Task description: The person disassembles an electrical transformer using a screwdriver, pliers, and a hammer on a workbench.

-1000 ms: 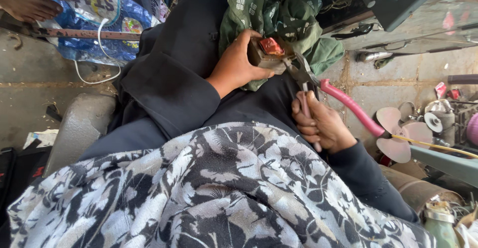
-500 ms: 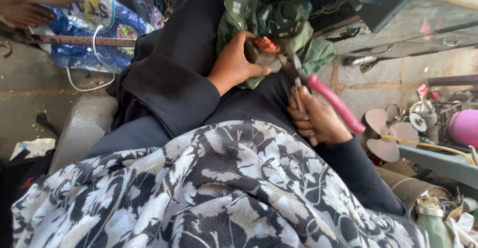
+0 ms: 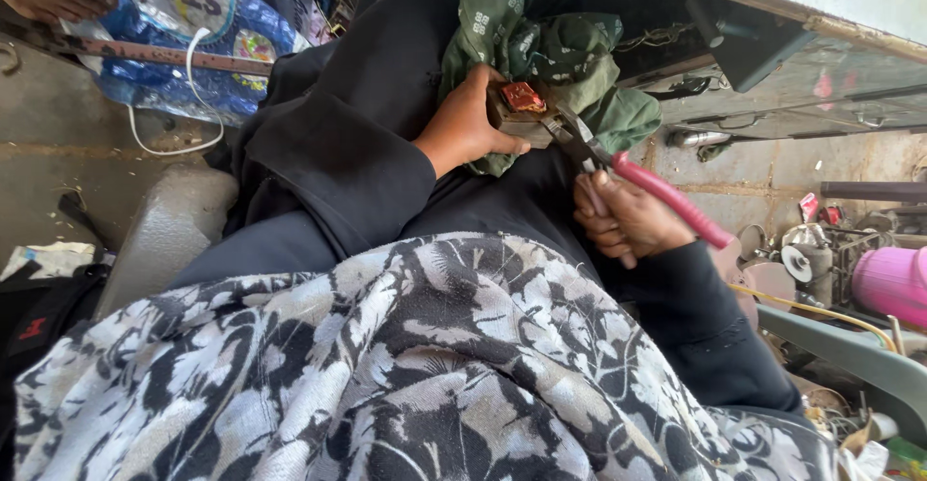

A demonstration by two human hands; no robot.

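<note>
The left hand (image 3: 463, 128) clamps a small part (image 3: 521, 106) against the green cloth (image 3: 550, 51), while the right hand (image 3: 623, 218), beside it, squeezes pink-handled pliers (image 3: 637, 177).

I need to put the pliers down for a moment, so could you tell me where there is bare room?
Bare concrete floor left of the grey seat, below the blue bag. Crowded on the right: pink tub, metal parts. The lap holds the green cloth.
</note>
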